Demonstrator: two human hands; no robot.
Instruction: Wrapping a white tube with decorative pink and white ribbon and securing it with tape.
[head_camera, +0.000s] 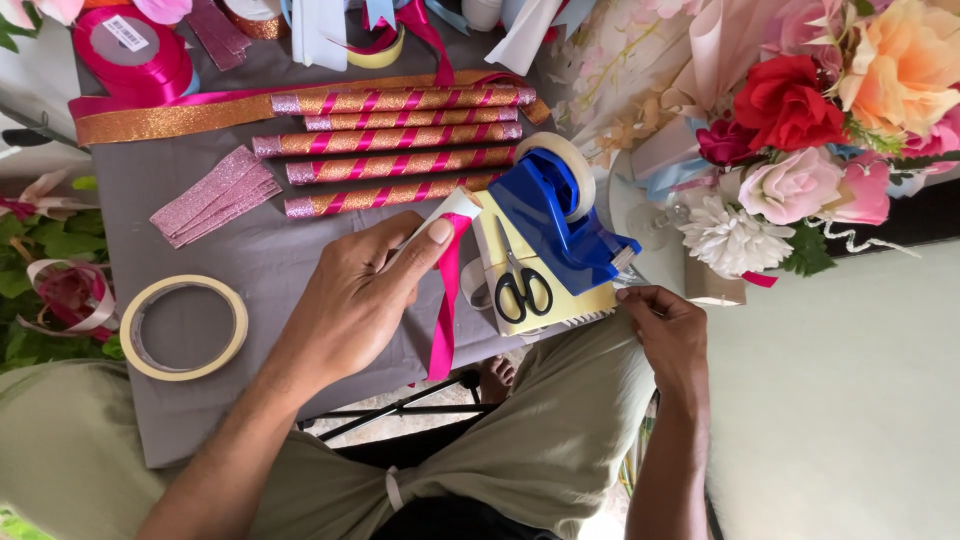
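My left hand grips a white tube with pink ribbon trailing down over the grey table, while my right hand pinches clear tape at the blue tape dispenser, beside black-handled scissors and five gold-and-pink wrapped sticks.

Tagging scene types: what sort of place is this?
Likely a craft or florist's worktable: ribbon-wrapped sticks, a blue tape dispenser and artificial flowers surround the left hand.
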